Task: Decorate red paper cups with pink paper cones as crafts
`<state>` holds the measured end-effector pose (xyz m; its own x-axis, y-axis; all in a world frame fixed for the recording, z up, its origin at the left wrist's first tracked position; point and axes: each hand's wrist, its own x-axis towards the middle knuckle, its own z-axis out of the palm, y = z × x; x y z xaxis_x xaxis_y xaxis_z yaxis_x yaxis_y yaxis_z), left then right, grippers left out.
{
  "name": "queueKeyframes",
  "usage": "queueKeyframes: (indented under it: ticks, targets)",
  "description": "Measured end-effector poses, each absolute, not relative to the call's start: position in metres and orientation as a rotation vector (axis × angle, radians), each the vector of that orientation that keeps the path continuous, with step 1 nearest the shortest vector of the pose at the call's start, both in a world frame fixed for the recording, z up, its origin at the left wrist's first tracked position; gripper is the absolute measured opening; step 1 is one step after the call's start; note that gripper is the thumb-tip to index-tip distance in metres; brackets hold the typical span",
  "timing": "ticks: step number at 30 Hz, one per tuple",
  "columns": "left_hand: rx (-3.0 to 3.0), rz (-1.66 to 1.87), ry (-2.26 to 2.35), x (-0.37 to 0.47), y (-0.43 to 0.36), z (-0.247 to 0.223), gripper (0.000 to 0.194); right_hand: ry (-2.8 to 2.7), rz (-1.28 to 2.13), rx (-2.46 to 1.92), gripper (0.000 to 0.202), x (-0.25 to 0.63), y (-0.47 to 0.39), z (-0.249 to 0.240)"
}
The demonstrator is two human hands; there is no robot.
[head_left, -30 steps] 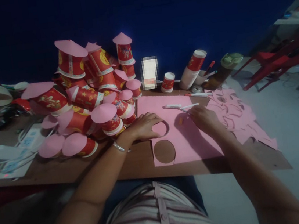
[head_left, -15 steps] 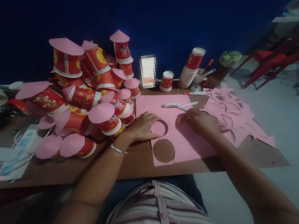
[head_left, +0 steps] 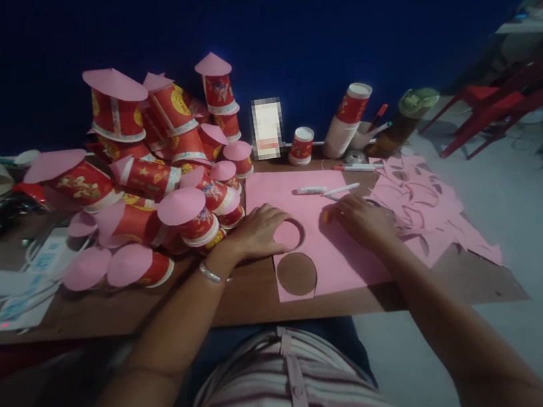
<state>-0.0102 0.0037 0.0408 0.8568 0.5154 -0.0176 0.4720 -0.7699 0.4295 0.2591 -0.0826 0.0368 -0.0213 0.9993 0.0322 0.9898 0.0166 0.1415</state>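
A large pink paper sheet (head_left: 333,262) lies flat on the brown table, with a round hole near its lower left corner. Just above the hole rests a dark ring (head_left: 301,229), pink paper showing inside it. My left hand (head_left: 262,229) grips the ring's left side between thumb and fingers. My right hand (head_left: 360,216) is over the sheet, fingers closed around something with an orange end (head_left: 326,216), possibly a pen or cutter; most of it is hidden. A white marker (head_left: 311,190) and a thin white stick (head_left: 343,189) lie above my hands.
Several red cups with pink cone tops (head_left: 192,214) are piled on the left, beside a white power strip (head_left: 34,280). Pink paper scraps (head_left: 424,209) cover the right. Behind stand a red cup (head_left: 301,146), a cup stack (head_left: 348,120) and a jar (head_left: 406,118). Red stools (head_left: 484,113) are beyond.
The camera view has shifted slightly. Both hands keep almost the same places, and the ring has not visibly moved on the sheet.
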Motion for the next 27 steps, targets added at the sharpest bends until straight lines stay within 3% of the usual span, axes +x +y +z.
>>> queueKeyframes:
  ticks: [11,27]
  targets:
    - [2.581,0.118,0.762,-0.012,0.007,0.036,0.073,2.185,0.134,2.115,0.03,0.276,-0.078,0.034]
    - [2.623,0.079,0.747,-0.005,0.0,0.044,0.063,2.251,0.161,2.078,0.035,0.271,-0.063,0.044]
